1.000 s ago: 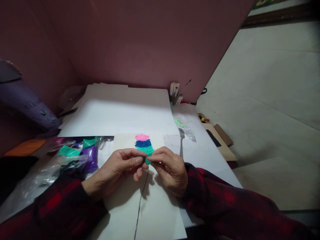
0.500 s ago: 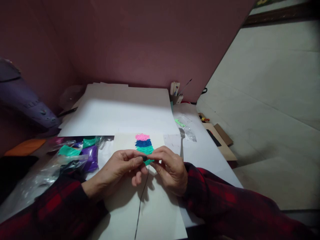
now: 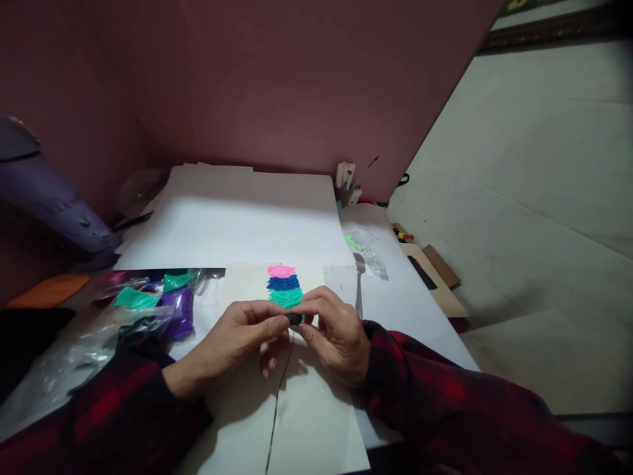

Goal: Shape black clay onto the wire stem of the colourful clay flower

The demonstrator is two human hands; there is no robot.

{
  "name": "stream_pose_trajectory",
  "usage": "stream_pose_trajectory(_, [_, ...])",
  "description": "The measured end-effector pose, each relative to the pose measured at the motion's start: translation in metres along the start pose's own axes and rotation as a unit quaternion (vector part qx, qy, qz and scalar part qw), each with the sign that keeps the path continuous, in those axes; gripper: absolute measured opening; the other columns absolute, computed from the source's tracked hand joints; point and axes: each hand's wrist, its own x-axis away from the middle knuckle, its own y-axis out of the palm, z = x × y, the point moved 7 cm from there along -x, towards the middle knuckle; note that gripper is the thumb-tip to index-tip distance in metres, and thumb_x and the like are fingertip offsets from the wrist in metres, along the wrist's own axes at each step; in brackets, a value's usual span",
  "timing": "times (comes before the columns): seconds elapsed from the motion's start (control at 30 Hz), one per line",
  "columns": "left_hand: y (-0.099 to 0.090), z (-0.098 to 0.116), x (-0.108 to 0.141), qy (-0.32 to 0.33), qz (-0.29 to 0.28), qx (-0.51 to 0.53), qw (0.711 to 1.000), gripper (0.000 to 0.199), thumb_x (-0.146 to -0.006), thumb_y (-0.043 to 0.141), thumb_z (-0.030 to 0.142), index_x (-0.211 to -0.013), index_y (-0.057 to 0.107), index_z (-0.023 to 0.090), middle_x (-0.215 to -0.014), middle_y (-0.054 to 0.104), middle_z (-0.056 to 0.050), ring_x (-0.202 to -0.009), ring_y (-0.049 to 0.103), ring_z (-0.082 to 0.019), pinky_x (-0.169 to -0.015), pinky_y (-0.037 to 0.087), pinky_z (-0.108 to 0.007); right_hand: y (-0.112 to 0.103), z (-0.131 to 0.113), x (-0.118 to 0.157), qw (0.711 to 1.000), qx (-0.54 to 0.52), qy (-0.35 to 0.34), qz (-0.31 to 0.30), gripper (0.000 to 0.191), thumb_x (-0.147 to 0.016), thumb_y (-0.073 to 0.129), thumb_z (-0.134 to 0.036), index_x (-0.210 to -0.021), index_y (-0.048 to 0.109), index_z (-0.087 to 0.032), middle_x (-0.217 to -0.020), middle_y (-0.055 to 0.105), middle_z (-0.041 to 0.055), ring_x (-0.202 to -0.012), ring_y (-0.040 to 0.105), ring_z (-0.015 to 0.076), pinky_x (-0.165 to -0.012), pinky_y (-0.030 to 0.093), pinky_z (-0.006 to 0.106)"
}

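Note:
Between the fingertips of both hands is a small black lump of what looks like modelling clay [image 3: 294,318]. My left hand [image 3: 250,330] pinches it from the left with thumb and forefinger, its other fingers curled below. From the right, my right hand [image 3: 336,333] closes thumb and fingers on the same lump. Just beyond them, on a white sheet [image 3: 316,422], lie textured bands: a pink band [image 3: 281,271], a dark blue band [image 3: 283,283] and a turquoise band [image 3: 285,297], whose lower part the hands hide. A thin dark line [image 3: 275,402] runs down the sheet.
A fork [image 3: 359,280] lies right of the sheet, near clear plastic wrapping [image 3: 376,264]. At left are plastic bags holding turquoise and purple material [image 3: 179,313]. Large white paper [image 3: 237,218] covers the back, beside a pen holder [image 3: 349,191]. A purple bottle [image 3: 54,198] stands far left.
The black lump has moved slightly right and down and now sits between both hands' fingertips. My right fingers have closed in on it; the sheet and bands stay in place.

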Motion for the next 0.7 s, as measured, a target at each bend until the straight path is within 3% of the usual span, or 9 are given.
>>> stream_pose_trajectory(0.47, [-0.002, 0.005, 0.003, 0.040, 0.018, -0.079, 0.996, 0.031, -0.083, 0.063, 0.042, -0.070, 0.060, 0.014, -0.051, 0.057, 0.002, -0.042, 0.050, -0.009, -0.043, 0.038, -0.020, 0.004, 0.000, -0.001, 0.999, -0.038, -0.011, -0.020, 0.013, -0.086, 0.059, -0.016, -0.098, 0.063, -0.016, -0.082, 0.064, 0.0058, -0.070, 0.056, 0.0141, -0.054, 0.048, 0.026])
stream_pose_trajectory(0.57, [-0.005, 0.007, 0.002, 0.052, 0.041, -0.080, 0.995, 0.032, -0.083, 0.063, 0.042, -0.068, 0.060, 0.014, -0.052, 0.056, 0.002, -0.041, 0.049, -0.008, -0.042, 0.038, -0.019, 0.004, 0.000, -0.001, 0.999, -0.043, -0.002, -0.020, 0.011, -0.085, 0.059, -0.015, -0.094, 0.064, -0.016, -0.080, 0.064, 0.0054, -0.068, 0.056, 0.0132, -0.052, 0.047, 0.025])
stream_pose_trajectory(0.7, [-0.014, 0.011, 0.003, 0.071, 0.104, -0.054, 0.991, 0.033, -0.082, 0.064, 0.041, -0.066, 0.060, 0.013, -0.054, 0.057, 0.001, -0.039, 0.048, -0.007, -0.042, 0.037, -0.019, -0.003, 0.009, 0.001, 0.997, -0.028, 0.063, 0.039, 0.004, -0.083, 0.060, -0.016, -0.086, 0.064, -0.017, -0.071, 0.060, 0.0007, -0.057, 0.051, 0.0096, -0.049, 0.044, 0.023])
